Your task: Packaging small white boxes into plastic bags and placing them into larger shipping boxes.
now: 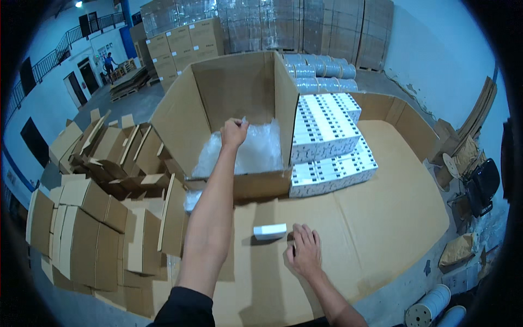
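Note:
My left hand [235, 132] reaches into a large open cardboard box [234, 82]. Its fingers are closed, and a wisp of clear plastic sticks up from them. Below and around it, a clear plastic bag [260, 147] lies crumpled in the box. My right hand [306, 250] rests on the cardboard-covered table [332, 229], fingers a little bent and apart, holding nothing that I can see. Just left of its fingertips lies a small white box [270, 231], not touched by the hand. Behind it, right of the large box, stand stacked rows of white boxes [332, 169] with dark marks.
Folded cardboard cartons [81, 234] crowd the left side. A small plastic-wrapped item [192, 200] sits by the large box's near left corner. Wire spools [321, 68] and tall wrapped pallets [261, 24] stand behind. A black chair [482, 188] is at the right; a person [109, 64] stands far off.

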Available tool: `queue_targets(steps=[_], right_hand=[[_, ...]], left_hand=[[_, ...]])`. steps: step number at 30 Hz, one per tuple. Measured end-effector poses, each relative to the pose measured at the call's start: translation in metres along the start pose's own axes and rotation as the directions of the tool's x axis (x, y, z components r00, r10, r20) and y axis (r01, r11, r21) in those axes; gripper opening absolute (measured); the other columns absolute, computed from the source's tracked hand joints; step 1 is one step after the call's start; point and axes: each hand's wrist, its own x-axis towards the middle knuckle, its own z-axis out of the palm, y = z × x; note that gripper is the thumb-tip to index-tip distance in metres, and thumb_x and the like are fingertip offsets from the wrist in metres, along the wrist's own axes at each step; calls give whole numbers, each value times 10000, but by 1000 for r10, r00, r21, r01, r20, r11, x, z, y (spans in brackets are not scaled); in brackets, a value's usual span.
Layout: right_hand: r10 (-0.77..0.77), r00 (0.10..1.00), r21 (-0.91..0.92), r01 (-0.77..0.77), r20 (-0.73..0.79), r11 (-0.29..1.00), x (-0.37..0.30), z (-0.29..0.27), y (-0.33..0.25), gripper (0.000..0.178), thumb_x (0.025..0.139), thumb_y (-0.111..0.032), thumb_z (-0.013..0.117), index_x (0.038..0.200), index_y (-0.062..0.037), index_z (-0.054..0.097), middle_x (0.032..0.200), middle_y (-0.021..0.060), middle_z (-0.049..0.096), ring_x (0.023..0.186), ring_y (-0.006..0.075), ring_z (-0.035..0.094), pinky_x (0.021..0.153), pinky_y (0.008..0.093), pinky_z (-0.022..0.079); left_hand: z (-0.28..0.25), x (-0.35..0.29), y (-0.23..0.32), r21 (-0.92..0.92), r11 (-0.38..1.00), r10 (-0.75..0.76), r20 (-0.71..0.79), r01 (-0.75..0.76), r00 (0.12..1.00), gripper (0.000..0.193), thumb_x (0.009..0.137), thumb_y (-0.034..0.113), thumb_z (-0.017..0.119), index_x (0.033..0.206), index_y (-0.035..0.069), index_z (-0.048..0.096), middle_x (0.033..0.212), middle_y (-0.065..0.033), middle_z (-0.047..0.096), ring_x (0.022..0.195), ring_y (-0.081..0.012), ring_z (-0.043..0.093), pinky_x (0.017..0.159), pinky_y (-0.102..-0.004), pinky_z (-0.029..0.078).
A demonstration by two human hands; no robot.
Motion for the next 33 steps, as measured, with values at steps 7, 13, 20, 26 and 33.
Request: queue_targets(steps=[7, 13, 20, 26, 33], right_hand=[[13, 998, -45, -10, 57, 999, 2, 2, -5, 681, 787, -189, 605, 1419, 17, 453, 1429, 171, 481, 1366, 359, 421, 1138, 559, 286], [25, 998, -23, -24, 51, 999, 8, -2, -6, 669, 787, -186, 602, 1409, 12, 459, 1424, 162, 483, 1364, 344, 421, 1139, 555, 282], [13, 1000, -19, -13, 7, 1000, 4, 0, -1, 647, 801, -199, 601, 1401, 3, 467, 1431, 161, 482, 1385, 334, 397, 1156, 534, 272], [2, 1000, -3, -2, -6, 1000, -4, 5, 0, 524, 793, -209, 618, 1275, -15, 555, 1422, 150, 498, 1357, 336, 415, 1141, 527, 285], [36, 999, -29, -37, -6, 999, -2, 5, 0, 546, 783, -205, 622, 1290, -18, 549, 1414, 143, 497, 1360, 320, 410, 1144, 519, 284]], left_hand=[[47, 75, -61, 380, 925, -47, 98, 6, 994, 499, 867, 410, 764, 1088, -34, 705, 1123, -274, 688, 1178, -428, 608, 1022, -488, 486], [31, 70, -55, 396, 893, 227, 11, -213, 974, 324, 858, 321, 761, 954, 12, 759, 953, -233, 733, 954, -369, 711, 848, -454, 555], [-14, 52, -7, 64, 986, 152, -8, -151, 988, 342, 854, 301, 756, 1001, -6, 733, 984, -210, 739, 973, -338, 709, 894, -439, 544], [-1, 49, -33, 404, 908, 83, 80, -108, 993, 689, 844, 526, 726, 1154, -86, 666, 1163, -259, 694, 1150, -369, 650, 996, -455, 504], [11, 59, -30, 498, 865, -243, 297, 68, 923, 606, 805, 416, 786, 1142, -80, 698, 1177, -235, 705, 1049, -344, 702, 928, -401, 552]])
